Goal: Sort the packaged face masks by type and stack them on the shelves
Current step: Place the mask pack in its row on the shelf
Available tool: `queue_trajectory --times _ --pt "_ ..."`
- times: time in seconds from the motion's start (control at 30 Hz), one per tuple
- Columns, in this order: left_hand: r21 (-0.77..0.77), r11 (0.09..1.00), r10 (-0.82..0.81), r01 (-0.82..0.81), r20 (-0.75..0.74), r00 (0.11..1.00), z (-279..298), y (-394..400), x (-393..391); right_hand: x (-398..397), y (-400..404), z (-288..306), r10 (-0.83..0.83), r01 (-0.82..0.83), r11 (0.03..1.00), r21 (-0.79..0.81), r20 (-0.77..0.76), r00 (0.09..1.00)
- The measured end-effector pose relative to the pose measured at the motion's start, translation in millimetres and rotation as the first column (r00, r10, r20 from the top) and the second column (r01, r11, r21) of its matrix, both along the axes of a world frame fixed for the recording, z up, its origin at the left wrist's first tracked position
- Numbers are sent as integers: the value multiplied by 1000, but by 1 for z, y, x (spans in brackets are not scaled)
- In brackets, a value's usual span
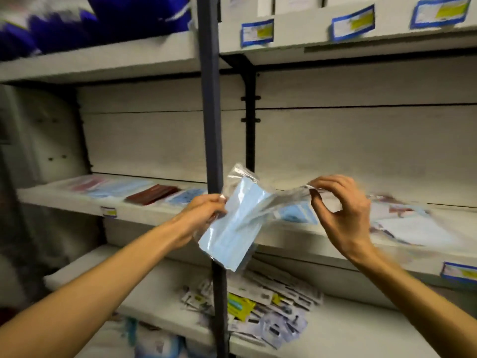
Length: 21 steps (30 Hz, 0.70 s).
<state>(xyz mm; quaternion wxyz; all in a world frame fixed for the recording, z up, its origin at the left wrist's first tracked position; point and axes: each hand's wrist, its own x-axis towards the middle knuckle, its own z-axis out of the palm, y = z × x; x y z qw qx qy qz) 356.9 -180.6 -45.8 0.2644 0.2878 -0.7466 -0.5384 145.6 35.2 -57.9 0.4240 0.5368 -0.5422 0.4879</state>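
A light blue face mask in a clear plastic pack (233, 228) hangs in front of the dark shelf post. My left hand (204, 215) grips its left edge. My right hand (340, 208) pinches a stretched corner of clear plastic wrap (296, 193) between thumb and forefinger, to the right of the pack. On the middle shelf (64, 200) behind lie pink, light blue and dark red mask packs (152, 194) to the left. More packs, blue (299, 213) and white (413, 228), lie to the right, blurred.
A dark upright post (213, 99) divides the shelving. The lower shelf holds a pile of small black-and-white and yellow packets (258, 301). The top shelf carries dark blue packages (77, 21) and boxes with blue-framed labels (352, 23).
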Motion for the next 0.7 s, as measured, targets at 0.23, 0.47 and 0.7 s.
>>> queue_trajectory --times 0.23,0.47,0.7 --pt "42 976 215 -216 30 976 -7 -57 123 109 -80 -6 115 -92 989 114 -211 971" --pt "80 933 354 -350 -43 934 -12 -119 197 179 -172 -24 249 -203 967 151 -420 873" --pt "178 901 418 -395 -119 901 -4 -202 221 181 -281 -28 341 -301 939 166 -342 876"
